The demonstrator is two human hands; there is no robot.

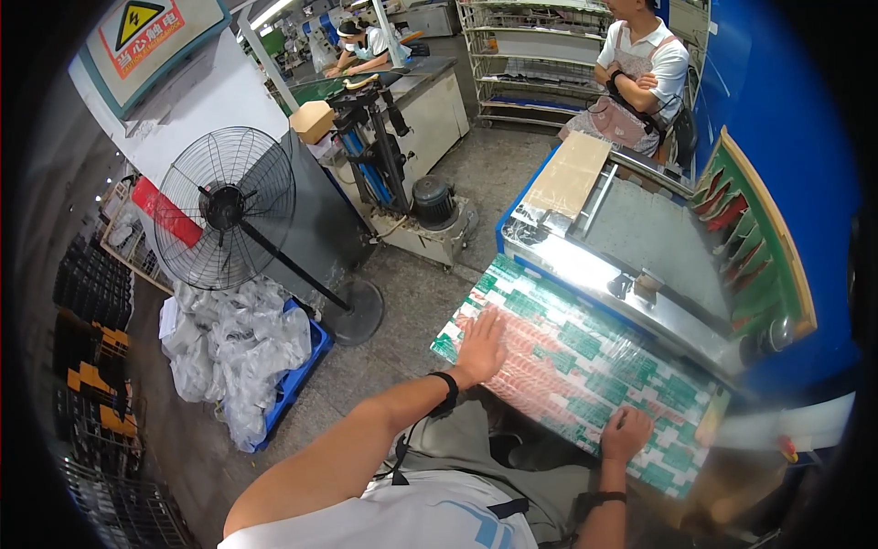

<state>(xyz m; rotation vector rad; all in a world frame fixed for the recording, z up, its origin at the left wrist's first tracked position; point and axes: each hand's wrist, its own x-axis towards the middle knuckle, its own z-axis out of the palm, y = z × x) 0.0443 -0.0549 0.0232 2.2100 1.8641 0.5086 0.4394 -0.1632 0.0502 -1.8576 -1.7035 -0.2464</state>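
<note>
In front of me is a tabletop (pixel 585 366) covered with a green, white and pinkish-red patterned sheet under shiny clear film. My left hand (pixel 482 346) lies flat on its left part, fingers stretched out. Farther right, my right hand (pixel 627 433) rests curled on the same surface. A small dark spot shows at its fingers, and what it holds, if anything, I cannot make out. Just beyond the tabletop stands a blue machine with a shiny metal front edge (pixel 585 265) and a grey bed (pixel 654 224). A brown board (pixel 572 174) lies on the bed's left side.
At left, a black standing fan (pixel 224 206) stands near a blue pallet (pixel 315 352) heaped with clear plastic bags (pixel 242 348). A motor unit (pixel 434 203) sits on the floor ahead. One person (pixel 640 73) with crossed arms stands behind the machine; another (pixel 366 50) works farther back.
</note>
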